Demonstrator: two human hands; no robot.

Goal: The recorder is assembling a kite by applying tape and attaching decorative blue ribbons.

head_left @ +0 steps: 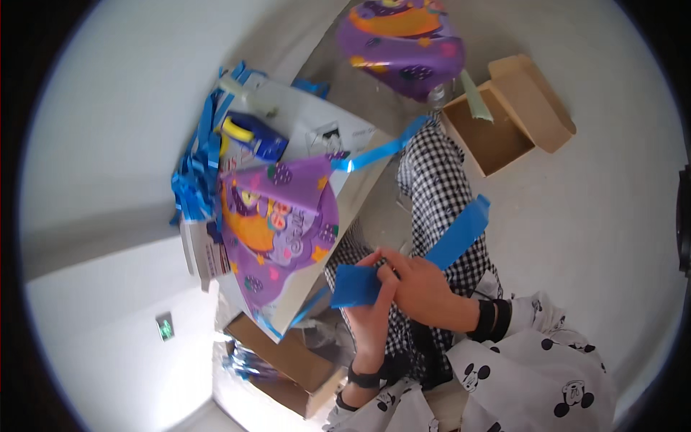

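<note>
A wide blue ribbon strip [461, 232] lies across my lap, and its other end forms a flat blue piece beside my fingers. My left hand [371, 317] is closed, pinching the ribbon near that flat end. Right against it, my right hand [421, 288] is also closed on the strip, its fingertips meeting the left hand's. What is between the fingertips is hidden. To the left, a flat purple foil balloon [324, 194] with printed grapes and stars lies on a white-topped box [353, 129].
A tangle of blue ribbon [194, 180] and a blue-and-yellow device [259, 137] sit at the white surface's far left. Another purple balloon [403, 54] is at the top. An open cardboard box [489, 129] stands at right; a second box [288, 356] is at lower left.
</note>
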